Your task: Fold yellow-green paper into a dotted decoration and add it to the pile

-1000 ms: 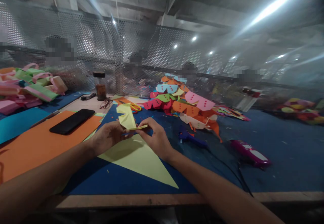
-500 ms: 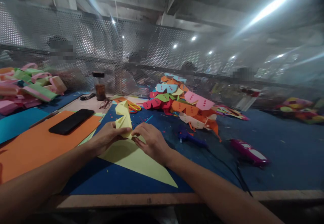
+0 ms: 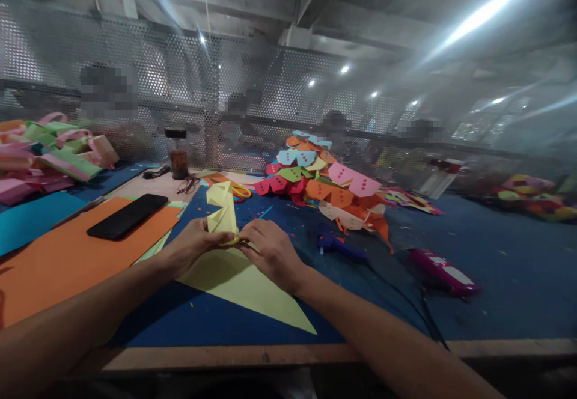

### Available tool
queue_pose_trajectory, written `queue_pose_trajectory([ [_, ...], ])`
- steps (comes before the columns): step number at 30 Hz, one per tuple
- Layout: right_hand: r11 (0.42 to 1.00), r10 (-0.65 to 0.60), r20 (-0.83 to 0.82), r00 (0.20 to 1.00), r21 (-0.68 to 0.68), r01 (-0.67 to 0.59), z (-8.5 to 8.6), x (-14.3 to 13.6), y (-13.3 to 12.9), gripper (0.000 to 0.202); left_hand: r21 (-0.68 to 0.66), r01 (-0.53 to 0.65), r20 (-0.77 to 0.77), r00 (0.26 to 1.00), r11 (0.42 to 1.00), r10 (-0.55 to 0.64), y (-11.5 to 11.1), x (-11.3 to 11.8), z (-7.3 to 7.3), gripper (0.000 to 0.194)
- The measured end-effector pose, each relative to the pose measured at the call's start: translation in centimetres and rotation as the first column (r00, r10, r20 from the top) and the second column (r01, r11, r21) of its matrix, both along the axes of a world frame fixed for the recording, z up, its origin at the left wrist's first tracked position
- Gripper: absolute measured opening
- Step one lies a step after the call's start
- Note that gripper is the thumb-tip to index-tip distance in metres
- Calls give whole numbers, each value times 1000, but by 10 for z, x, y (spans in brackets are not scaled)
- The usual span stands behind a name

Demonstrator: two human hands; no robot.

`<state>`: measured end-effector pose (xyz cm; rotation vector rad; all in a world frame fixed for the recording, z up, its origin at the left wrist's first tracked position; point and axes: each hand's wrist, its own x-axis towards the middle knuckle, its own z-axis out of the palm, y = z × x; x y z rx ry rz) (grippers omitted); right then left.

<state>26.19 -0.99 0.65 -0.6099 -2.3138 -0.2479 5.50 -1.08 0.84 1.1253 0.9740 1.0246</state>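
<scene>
A folded pale yellow paper piece [image 3: 222,210] stands up between my hands, its lower end pinched on both sides. My left hand [image 3: 195,244] grips its lower left part, thumb along the bottom edge. At its lower right corner, my right hand [image 3: 270,249] has thumb and fingers closed on the paper. Beneath both hands, a flat yellow sheet [image 3: 256,294] with a pointed right end lies on the blue table [image 3: 153,321].
Left: a black phone [image 3: 128,216] on orange paper [image 3: 67,267], a jar [image 3: 178,155] and a paper pile [image 3: 58,152]. Yellow-handled scissors [image 3: 241,192] lie behind my hands. Right: coloured paper shapes [image 3: 333,188], a blue glue gun [image 3: 340,246] with its cord and a purple object [image 3: 444,274].
The folded paper's lower edge has turned and now curves between my fingers. My hands have shifted very slightly; both still hold it.
</scene>
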Motion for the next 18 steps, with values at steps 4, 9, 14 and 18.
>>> queue_pose_trajectory([
  [4, 1000, 2, -27, 1000, -28, -3, 0, 0, 0, 4, 62, -1, -70, 998, 998, 6, 1, -2, -3, 36],
  [9, 999, 14, -52, 999, -45, -16, 0, 0, 1, 5, 81, -6, -101, 995, 997, 14, 0, -3, -3, 30],
  [14, 995, -16, -46, 999, -99, 11, 0, -1, 1, 11, 116, -34, -128, 991, 993, 49, -1, -1, 0, 27],
  [18, 988, -55, -47, 997, -149, 48, -1, -3, 0, 13, 149, -3, -134, 991, 989, 23, -1, 0, 2, 27],
])
